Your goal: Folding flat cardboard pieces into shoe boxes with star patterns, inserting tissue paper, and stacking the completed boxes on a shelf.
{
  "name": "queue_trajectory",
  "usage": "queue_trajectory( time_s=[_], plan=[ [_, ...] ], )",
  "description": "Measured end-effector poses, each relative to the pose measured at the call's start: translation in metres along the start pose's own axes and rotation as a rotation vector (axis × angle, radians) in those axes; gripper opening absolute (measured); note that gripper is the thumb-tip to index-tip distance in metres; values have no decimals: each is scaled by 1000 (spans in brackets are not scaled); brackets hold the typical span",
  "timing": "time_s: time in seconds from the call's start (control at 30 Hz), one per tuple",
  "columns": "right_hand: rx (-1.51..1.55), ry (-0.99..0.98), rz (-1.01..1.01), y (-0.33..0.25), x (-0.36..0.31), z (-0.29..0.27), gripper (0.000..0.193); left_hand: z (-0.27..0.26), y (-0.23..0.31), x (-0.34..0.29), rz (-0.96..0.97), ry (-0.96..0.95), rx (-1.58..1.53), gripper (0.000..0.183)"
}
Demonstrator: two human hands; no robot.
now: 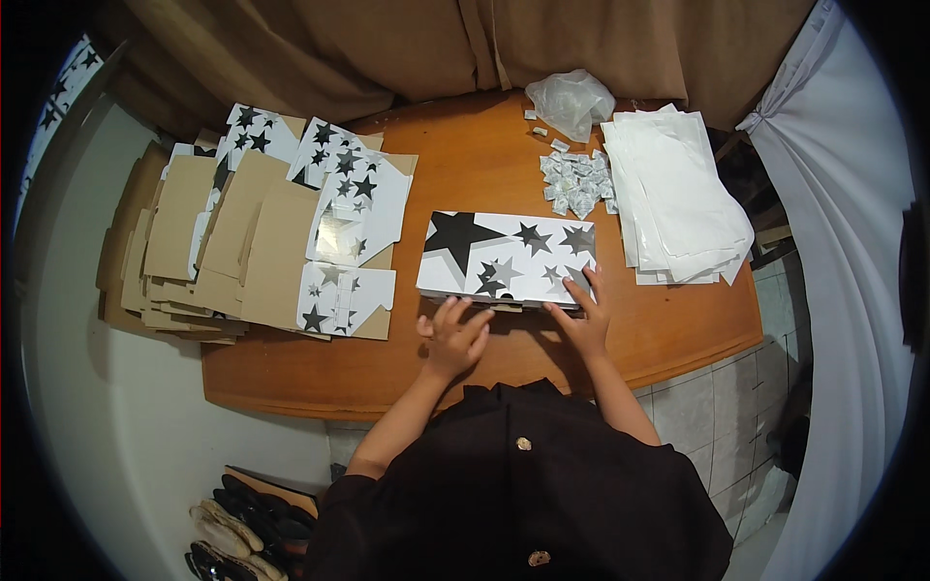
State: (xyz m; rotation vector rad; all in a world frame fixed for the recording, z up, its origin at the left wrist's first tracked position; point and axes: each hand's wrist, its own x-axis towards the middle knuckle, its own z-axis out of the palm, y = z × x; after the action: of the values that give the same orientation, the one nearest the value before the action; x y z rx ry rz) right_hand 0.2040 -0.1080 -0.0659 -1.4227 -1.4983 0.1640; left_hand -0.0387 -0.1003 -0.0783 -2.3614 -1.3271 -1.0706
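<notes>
A white cardboard box (518, 254) with black and grey stars lies closed on the wooden table, right in front of me. At its near left corner is my left hand (455, 339), fingers apart and slightly bent, not wrapped round anything. My right hand (584, 318) rests at the near right corner, its fingers spread, with fingertips on the lid and the thumb by the front edge. Whether the left fingertips touch the box's front side, I cannot tell.
Stacked flat cardboard blanks (276, 232), some star-printed, cover the table's left side. Behind the box on the right lie several small white packets (578, 182) and a clear plastic bag (572, 105). White paper sheets (673, 194) are piled at the right. Shoes (257, 523) stand at lower left.
</notes>
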Motion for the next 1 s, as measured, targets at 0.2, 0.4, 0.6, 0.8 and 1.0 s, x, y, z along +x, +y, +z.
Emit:
queue_trajectory(
  time_s=[0.2, 0.4, 0.6, 0.8, 1.0],
  plan=[
    [8, 21, -3, 3, -2, 1, 45, -12, -35, 41, -144, -76, 45, 30],
    [32, 38, -8, 5, -3, 3, 45, -15, -44, 48, -89, -156, -131, 22],
    [10, -19, -27, 1, -1, -6, 47, -14, -42, 42, -84, -97, -219, 24],
    [-301, -2, -132, 3, -7, -6, 48, -16, -38, 31, -69, -105, -128, 28],
    [-475, -41, -195, 17, -16, -2, 40, -11, -31, 19, -105, -66, -110, 24]
  ],
)
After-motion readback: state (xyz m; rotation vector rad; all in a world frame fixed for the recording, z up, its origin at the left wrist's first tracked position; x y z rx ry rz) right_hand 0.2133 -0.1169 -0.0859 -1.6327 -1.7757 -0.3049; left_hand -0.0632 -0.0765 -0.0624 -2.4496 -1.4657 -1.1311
